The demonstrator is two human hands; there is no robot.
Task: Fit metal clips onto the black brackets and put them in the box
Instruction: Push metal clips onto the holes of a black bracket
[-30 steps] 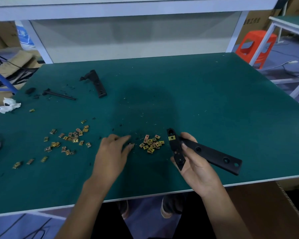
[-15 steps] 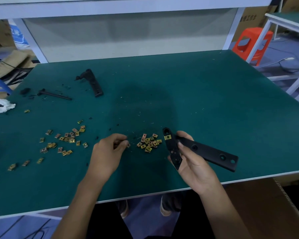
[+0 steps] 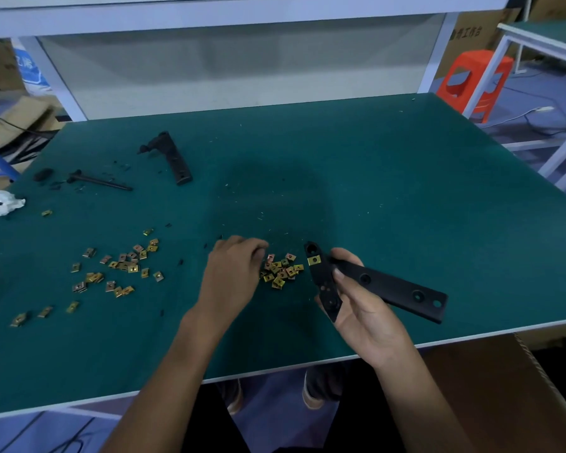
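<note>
the box point(image 3: 510, 403) lies nearest, below the near edge of the table point(image 3: 406, 191) at the right, under the right forearm. just above it the right hand point(image 3: 356, 299) grips the bracket point(image 3: 402, 289) at its bend, thumb across the top. the long arm of the bracket runs right and slightly near, while the short arm points far-left and carries one fitted clip point(image 3: 314, 259) near its tip. its lower holes look bare, so the fitting seems part done.

left of the bracket, a little farther, the left hand point(image 3: 229, 276) hovers with curled fingers point(image 3: 258, 250) at the left rim of the clips point(image 3: 280, 273). whether it pinches one cannot be told. the hands are apart, with the pile between them. the left hand is the nearer one to the clips, and a clip would have to travel right, over the pile, to the short arm.

farther left lie loose clips point(image 3: 125, 266), and far left a spare bracket point(image 3: 174, 158).
</note>
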